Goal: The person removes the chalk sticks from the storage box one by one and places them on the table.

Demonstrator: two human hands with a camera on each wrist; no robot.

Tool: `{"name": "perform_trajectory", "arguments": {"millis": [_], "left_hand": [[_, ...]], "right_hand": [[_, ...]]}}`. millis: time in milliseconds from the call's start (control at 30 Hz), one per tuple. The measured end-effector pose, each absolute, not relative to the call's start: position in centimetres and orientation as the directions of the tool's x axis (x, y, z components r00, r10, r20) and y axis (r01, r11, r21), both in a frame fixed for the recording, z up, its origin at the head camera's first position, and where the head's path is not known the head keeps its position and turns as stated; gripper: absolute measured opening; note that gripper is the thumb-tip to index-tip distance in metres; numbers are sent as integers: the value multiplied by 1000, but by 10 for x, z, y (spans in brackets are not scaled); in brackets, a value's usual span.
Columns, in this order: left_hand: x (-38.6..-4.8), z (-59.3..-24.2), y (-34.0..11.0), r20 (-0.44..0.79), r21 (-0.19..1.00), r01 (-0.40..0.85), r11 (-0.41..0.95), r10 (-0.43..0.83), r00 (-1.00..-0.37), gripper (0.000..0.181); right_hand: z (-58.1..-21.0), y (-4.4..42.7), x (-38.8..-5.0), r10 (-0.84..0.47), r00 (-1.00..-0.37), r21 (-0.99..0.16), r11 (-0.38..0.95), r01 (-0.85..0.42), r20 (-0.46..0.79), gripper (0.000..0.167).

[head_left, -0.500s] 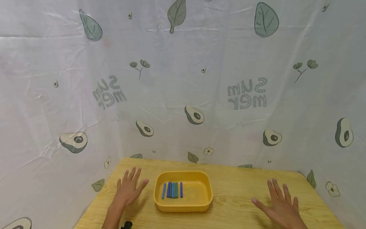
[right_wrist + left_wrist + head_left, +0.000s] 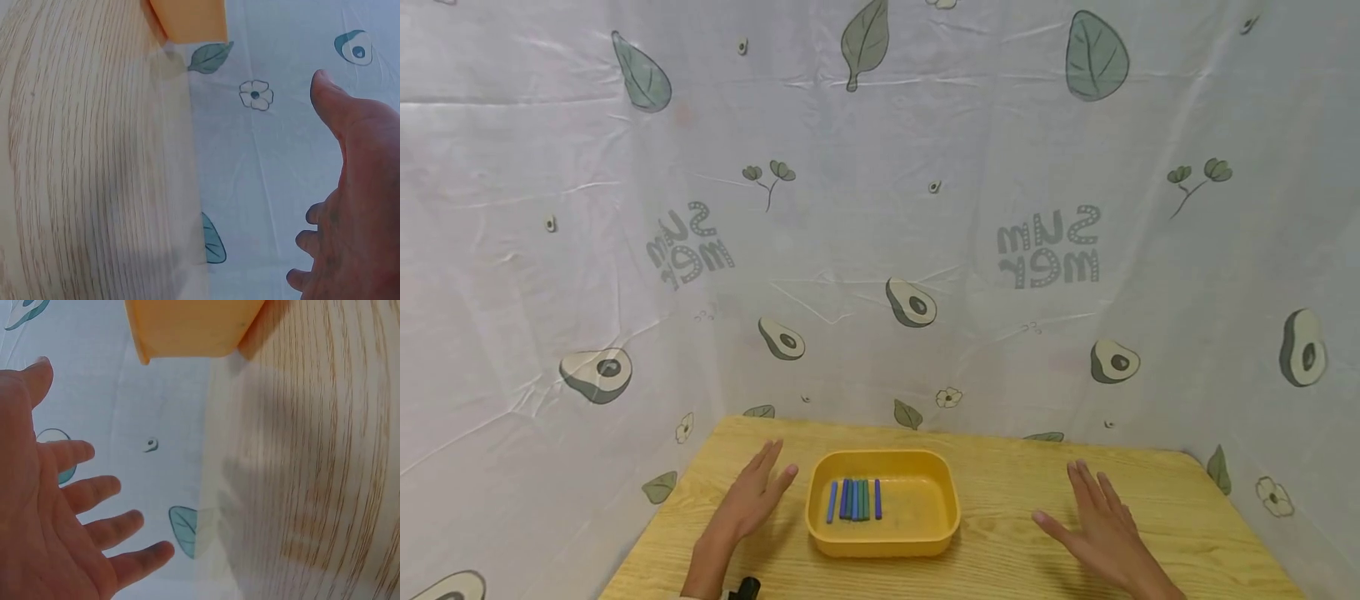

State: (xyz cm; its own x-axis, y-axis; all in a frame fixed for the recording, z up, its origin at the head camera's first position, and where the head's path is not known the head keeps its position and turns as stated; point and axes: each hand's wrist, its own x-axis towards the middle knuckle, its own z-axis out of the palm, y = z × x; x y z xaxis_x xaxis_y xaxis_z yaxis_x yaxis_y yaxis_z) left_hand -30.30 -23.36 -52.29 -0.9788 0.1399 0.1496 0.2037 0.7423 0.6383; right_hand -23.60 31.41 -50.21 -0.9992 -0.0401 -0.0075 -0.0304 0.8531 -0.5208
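A yellow tray (image 2: pixel 880 547) stands on the wooden table, holding several blue, green and purple sticks (image 2: pixel 854 500) side by side in its left half. One purple stick (image 2: pixel 877 499) lies a little apart on the right. My left hand (image 2: pixel 747 502) is held left of the tray with fingers extended and nothing in it; its palm (image 2: pixel 50 512) shows in the left wrist view. My right hand (image 2: pixel 1101 533) is farther off, right of the tray, thumb spread and empty, and it appears at the right edge of the right wrist view (image 2: pixel 362 187).
Behind the table (image 2: pixel 1000 575) and along its sides hangs a pale sheet (image 2: pixel 850 233) printed with leaves, flowers and avocados. A small black object (image 2: pixel 748 588) is at the left wrist.
Both hands have turned more edge-on. My right hand has shifted left towards the tray, and my left hand has moved slightly right. The tray and sticks lie as before.
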Motion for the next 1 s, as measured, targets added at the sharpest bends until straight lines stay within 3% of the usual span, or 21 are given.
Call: {"name": "perform_trajectory", "arguments": {"millis": [233,600,1000], "left_hand": [[-305,-526,-230,168,680,228,697,155,-974,75],[-302,-537,-223,176,731,226,644,142,-974,71],[-308,-541,-218,187,783,229,578,132,-973,60]], "right_hand": [[-503,304,-238,-76,-997,-570,818,-78,27,112],[-508,289,-239,-131,-988,-657,752,-45,-83,108],[-500,269,-243,-140,-990,-706,701,-98,-1,99]]}}
